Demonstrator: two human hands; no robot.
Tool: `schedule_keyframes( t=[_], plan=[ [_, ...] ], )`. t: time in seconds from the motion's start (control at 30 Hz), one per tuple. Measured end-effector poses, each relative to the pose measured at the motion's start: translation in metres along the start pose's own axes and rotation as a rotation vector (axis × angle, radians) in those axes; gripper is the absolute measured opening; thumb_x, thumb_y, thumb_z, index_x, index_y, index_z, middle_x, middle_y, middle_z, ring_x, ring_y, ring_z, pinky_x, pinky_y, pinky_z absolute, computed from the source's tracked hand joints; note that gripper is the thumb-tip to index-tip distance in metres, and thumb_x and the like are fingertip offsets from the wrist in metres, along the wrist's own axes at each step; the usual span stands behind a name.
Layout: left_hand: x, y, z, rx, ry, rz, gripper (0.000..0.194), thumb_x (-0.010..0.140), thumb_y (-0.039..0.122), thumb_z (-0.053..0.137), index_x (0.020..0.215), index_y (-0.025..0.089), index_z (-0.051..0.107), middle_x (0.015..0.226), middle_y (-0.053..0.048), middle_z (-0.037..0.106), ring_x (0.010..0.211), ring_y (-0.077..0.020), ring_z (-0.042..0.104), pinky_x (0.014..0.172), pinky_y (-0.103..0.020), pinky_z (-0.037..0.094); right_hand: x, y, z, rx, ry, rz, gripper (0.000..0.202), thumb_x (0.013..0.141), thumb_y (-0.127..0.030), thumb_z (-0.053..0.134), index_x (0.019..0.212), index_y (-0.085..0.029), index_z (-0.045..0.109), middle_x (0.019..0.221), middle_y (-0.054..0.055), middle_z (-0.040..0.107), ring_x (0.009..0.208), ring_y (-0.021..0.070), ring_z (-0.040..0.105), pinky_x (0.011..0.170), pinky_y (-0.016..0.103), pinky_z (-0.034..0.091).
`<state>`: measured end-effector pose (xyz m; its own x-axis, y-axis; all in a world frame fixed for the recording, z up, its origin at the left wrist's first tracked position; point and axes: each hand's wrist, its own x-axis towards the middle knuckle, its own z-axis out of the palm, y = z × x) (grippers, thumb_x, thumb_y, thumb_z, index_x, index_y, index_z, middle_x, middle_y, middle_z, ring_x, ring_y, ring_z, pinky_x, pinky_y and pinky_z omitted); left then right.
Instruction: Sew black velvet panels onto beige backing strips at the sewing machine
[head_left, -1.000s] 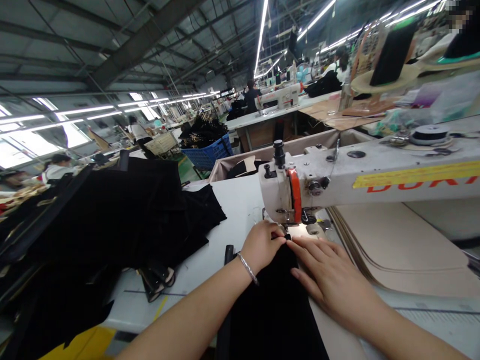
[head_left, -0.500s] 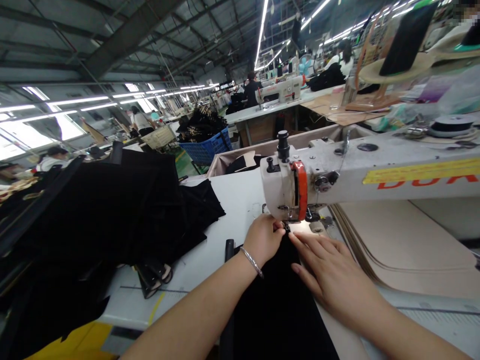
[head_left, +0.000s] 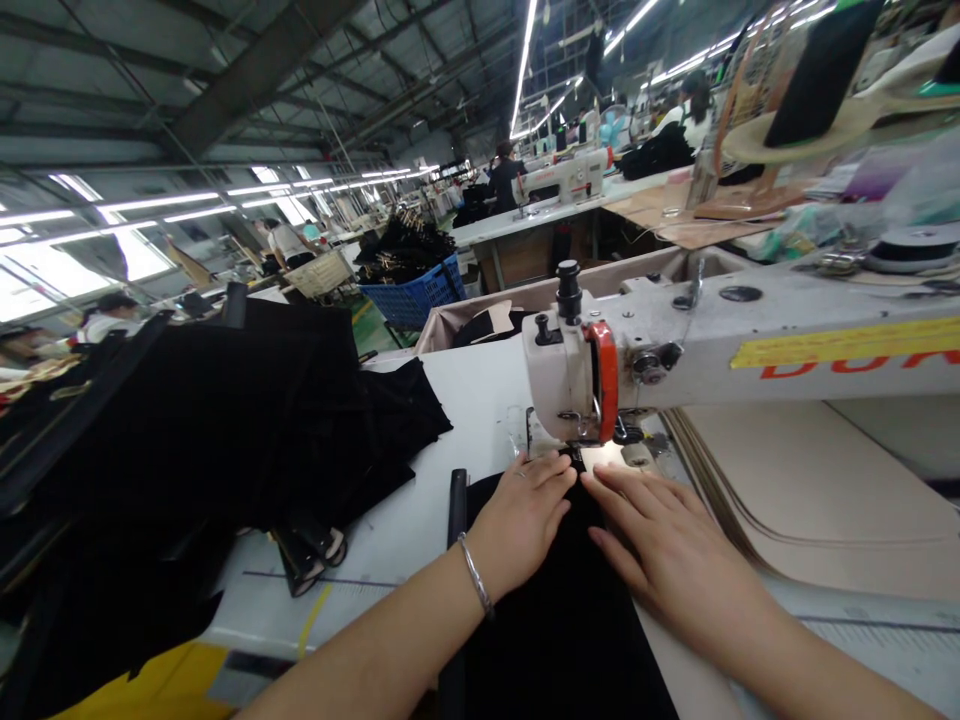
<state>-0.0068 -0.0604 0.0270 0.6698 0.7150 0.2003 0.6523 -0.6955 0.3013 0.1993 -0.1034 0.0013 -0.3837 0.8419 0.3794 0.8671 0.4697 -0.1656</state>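
A black fabric panel (head_left: 562,620) lies under the needle area of a white sewing machine (head_left: 705,335) with a red guard. My left hand (head_left: 525,515), with a silver bracelet at the wrist, rests on the panel's left part, fingers extended toward the presser foot (head_left: 576,455). My right hand (head_left: 656,525) lies flat with fingers spread, its fingertips just right of the foot and its palm over the panel's right edge. Light-coloured material shows beneath that edge. Neither hand grips anything. The needle itself is too small to make out.
Black fabric pieces (head_left: 247,420) are heaped at the left of the white table (head_left: 480,385). Stacked beige sheets (head_left: 817,490) lie under the machine arm. Beyond are a blue basket (head_left: 416,295), another machine (head_left: 566,180) and several people.
My left hand has released its pinch beside the presser foot, moved slightly down and left, and flattened onto the fabric. My right hand has barely moved.
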Motion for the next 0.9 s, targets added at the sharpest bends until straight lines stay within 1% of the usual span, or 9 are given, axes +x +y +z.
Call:
schedule_keyframes(
  t=[0.17, 0.3, 0.37, 0.47, 0.57, 0.6, 0.67, 0.77, 0.9],
  plan=[
    [0.004, -0.006, 0.002, -0.033, -0.011, 0.035, 0.035, 0.093, 0.015, 0.052, 0.127, 0.019, 0.051, 0.138, -0.007, 0.053, 0.132, -0.0213, 0.045, 0.117, -0.052, 0.028, 0.003, 0.0, -0.001, -0.01, 0.011, -0.011, 0.048, 0.092, -0.044, 0.049, 0.136, -0.025, 0.047, 0.134, 0.006, 0.055, 0.12, 0.0242, 0.051, 0.101, 0.047, 0.042],
    [0.003, -0.002, -0.007, -0.012, -0.031, 0.019, 0.035, 0.094, 0.014, 0.049, 0.128, 0.017, 0.051, 0.139, -0.009, 0.052, 0.134, -0.0212, 0.043, 0.118, -0.051, 0.027, -0.001, -0.004, -0.003, -0.019, 0.024, -0.006, 0.046, 0.092, -0.043, 0.048, 0.133, -0.021, 0.051, 0.129, 0.007, 0.059, 0.118, 0.0247, 0.054, 0.1, 0.046, 0.045],
    [-0.01, 0.01, -0.016, -0.011, -0.088, 0.048, 0.035, 0.096, 0.023, 0.05, 0.131, 0.017, 0.05, 0.141, -0.009, 0.05, 0.136, -0.0221, 0.041, 0.118, -0.052, 0.026, -0.014, -0.011, -0.007, -0.026, 0.042, -0.016, 0.045, 0.092, -0.042, 0.048, 0.131, -0.02, 0.054, 0.129, 0.007, 0.06, 0.116, 0.0244, 0.056, 0.098, 0.045, 0.049],
    [-0.045, 0.037, -0.026, -0.028, -0.203, 0.229, 0.055, 0.091, 0.047, 0.056, 0.134, 0.015, 0.047, 0.143, -0.013, 0.047, 0.137, -0.0254, 0.039, 0.117, -0.051, 0.027, -0.046, -0.025, -0.02, -0.029, 0.08, -0.095, 0.043, 0.09, -0.036, 0.052, 0.13, -0.019, 0.056, 0.13, 0.007, 0.06, 0.114, 0.0228, 0.059, 0.092, 0.039, 0.054],
    [-0.083, 0.057, -0.024, 0.053, -0.163, 0.417, 0.038, 0.094, 0.031, 0.055, 0.128, 0.015, 0.052, 0.133, -0.011, 0.058, 0.133, -0.0245, 0.045, 0.116, -0.049, 0.028, -0.075, -0.036, -0.035, -0.027, 0.103, -0.192, 0.04, 0.088, -0.03, 0.052, 0.126, -0.017, 0.059, 0.127, 0.006, 0.062, 0.112, 0.0197, 0.061, 0.088, 0.031, 0.057],
    [-0.092, 0.06, -0.023, 0.083, -0.133, 0.453, 0.032, 0.095, 0.025, 0.054, 0.125, 0.016, 0.055, 0.129, -0.009, 0.061, 0.132, -0.0238, 0.046, 0.116, -0.049, 0.028, -0.081, -0.038, -0.039, -0.027, 0.106, -0.203, 0.039, 0.088, -0.029, 0.052, 0.124, -0.017, 0.06, 0.127, 0.006, 0.063, 0.112, 0.0189, 0.062, 0.088, 0.029, 0.057],
    [-0.103, 0.063, -0.019, 0.113, -0.079, 0.488, 0.027, 0.094, 0.022, 0.055, 0.12, 0.017, 0.058, 0.126, -0.007, 0.064, 0.131, -0.0235, 0.048, 0.116, -0.049, 0.029, -0.088, -0.04, -0.044, -0.015, 0.108, -0.219, 0.037, 0.088, -0.026, 0.052, 0.122, -0.017, 0.062, 0.126, 0.005, 0.063, 0.112, 0.0181, 0.062, 0.088, 0.028, 0.056],
    [-0.109, 0.06, -0.017, 0.121, -0.037, 0.497, 0.023, 0.093, 0.023, 0.057, 0.116, 0.018, 0.061, 0.124, -0.004, 0.065, 0.129, -0.022, 0.05, 0.117, -0.047, 0.029, -0.089, -0.04, -0.047, 0.018, 0.08, -0.224, 0.04, 0.085, -0.024, 0.054, 0.124, -0.018, 0.061, 0.127, 0.004, 0.063, 0.113, 0.0185, 0.061, 0.09, 0.028, 0.056],
    [-0.103, 0.059, -0.021, 0.096, -0.04, 0.478, 0.02, 0.095, 0.026, 0.055, 0.113, 0.022, 0.062, 0.119, -0.001, 0.068, 0.125, -0.0188, 0.053, 0.118, -0.044, 0.027, -0.09, -0.039, -0.046, -0.02, 0.058, -0.25, 0.046, 0.082, -0.025, 0.057, 0.127, -0.019, 0.059, 0.128, 0.004, 0.062, 0.112, 0.0203, 0.061, 0.087, 0.031, 0.057]
  ],
)
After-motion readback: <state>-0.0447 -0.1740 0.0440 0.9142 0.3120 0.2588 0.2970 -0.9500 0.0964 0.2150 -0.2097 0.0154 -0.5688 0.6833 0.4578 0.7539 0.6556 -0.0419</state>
